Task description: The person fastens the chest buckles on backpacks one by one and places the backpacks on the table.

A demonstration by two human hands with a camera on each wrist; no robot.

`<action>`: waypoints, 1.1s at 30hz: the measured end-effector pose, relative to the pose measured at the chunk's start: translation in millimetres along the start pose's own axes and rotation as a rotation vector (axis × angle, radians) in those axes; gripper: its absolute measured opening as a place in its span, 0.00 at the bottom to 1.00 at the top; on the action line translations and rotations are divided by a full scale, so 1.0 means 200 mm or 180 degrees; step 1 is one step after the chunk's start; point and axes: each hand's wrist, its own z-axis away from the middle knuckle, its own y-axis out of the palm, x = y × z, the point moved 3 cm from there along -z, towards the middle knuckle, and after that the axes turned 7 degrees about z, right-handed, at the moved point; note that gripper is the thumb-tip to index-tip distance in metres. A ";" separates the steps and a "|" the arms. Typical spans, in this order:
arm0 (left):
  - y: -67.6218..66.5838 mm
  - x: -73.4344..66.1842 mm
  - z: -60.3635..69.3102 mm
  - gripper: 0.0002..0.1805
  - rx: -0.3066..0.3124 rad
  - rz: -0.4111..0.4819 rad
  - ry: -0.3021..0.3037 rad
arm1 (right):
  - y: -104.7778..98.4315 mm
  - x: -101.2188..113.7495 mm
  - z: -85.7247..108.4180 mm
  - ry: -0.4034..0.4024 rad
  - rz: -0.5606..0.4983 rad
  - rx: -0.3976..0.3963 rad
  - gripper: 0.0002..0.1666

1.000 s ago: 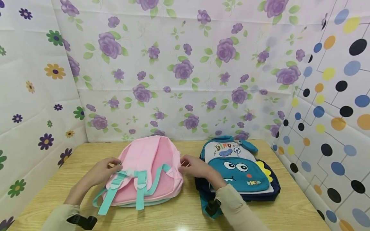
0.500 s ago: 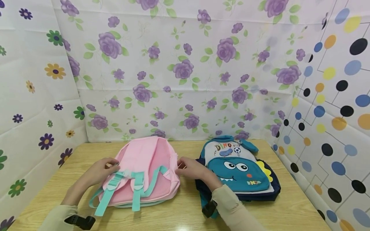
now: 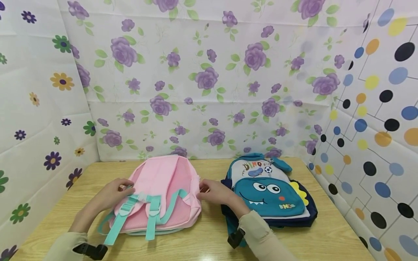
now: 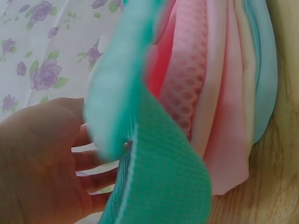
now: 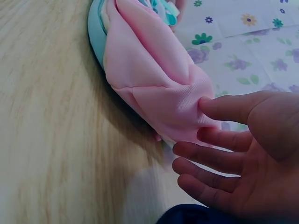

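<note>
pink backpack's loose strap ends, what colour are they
The strap ends are blue-green, shown best in the head view.

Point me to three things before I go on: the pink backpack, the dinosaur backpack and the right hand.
pink backpack (image 3: 156, 180): head view, on its wide upper padding
dinosaur backpack (image 3: 267, 200): head view, on its teal face panel
right hand (image 3: 216, 192): head view, on the back of it

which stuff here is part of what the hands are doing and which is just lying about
In the job, it seems:
- pink bag, a hand at each side
- its teal straps
- left hand
- right hand

Just there:
- dino bag, beside it
- table, under both bags
- floral sheet, behind
</note>
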 end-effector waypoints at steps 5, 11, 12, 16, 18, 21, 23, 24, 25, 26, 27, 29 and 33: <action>-0.01 0.00 0.01 0.27 -0.0066 0.0046 0.0091 | -0.04 -0.01 0.01 -0.0008 -0.0082 -0.0234 0.16; -0.02 -0.03 0.01 0.24 -0.0200 0.0089 0.0443 | -0.07 0.02 0.01 -0.0096 -0.0098 -0.0558 0.14; -0.01 -0.04 0.00 0.23 -0.0212 0.0101 0.0499 | -0.07 0.03 0.01 -0.0122 -0.0111 -0.0586 0.14; -0.01 -0.06 0.00 0.21 -0.0198 0.0156 0.0637 | -0.07 0.07 0.01 -0.0304 -0.0154 -0.0645 0.14; -0.01 -0.07 0.00 0.20 -0.0168 0.0204 0.0646 | -0.06 0.08 0.00 -0.0388 -0.0136 -0.0661 0.14; 0.00 -0.08 0.00 0.19 -0.0123 0.0262 0.0671 | -0.05 0.11 -0.01 -0.0508 -0.0075 -0.0689 0.14; 0.00 -0.09 0.00 0.18 -0.0108 0.0277 0.0707 | -0.04 0.12 -0.02 -0.0563 -0.0039 -0.0701 0.15; 0.00 -0.09 0.00 0.18 -0.0103 0.0281 0.0731 | -0.04 0.13 -0.02 -0.0594 -0.0016 -0.0704 0.15; 0.01 -0.09 0.00 0.18 -0.0098 0.0279 0.0757 | -0.04 0.14 -0.02 -0.0624 0.0000 -0.0709 0.16; 0.01 -0.10 0.00 0.17 -0.0097 0.0276 0.0778 | -0.04 0.15 -0.03 -0.0641 0.0015 -0.0709 0.16; 0.01 -0.10 0.00 0.17 -0.0094 0.0270 0.0793 | -0.04 0.17 -0.03 -0.0664 0.0025 -0.0710 0.16; 0.01 -0.10 0.00 0.17 -0.0087 0.0272 0.0823 | -0.04 0.19 -0.03 -0.0689 0.0055 -0.0701 0.17; 0.01 -0.10 0.01 0.17 -0.0056 0.0281 0.0829 | -0.04 0.25 -0.04 -0.0802 0.0100 -0.0649 0.17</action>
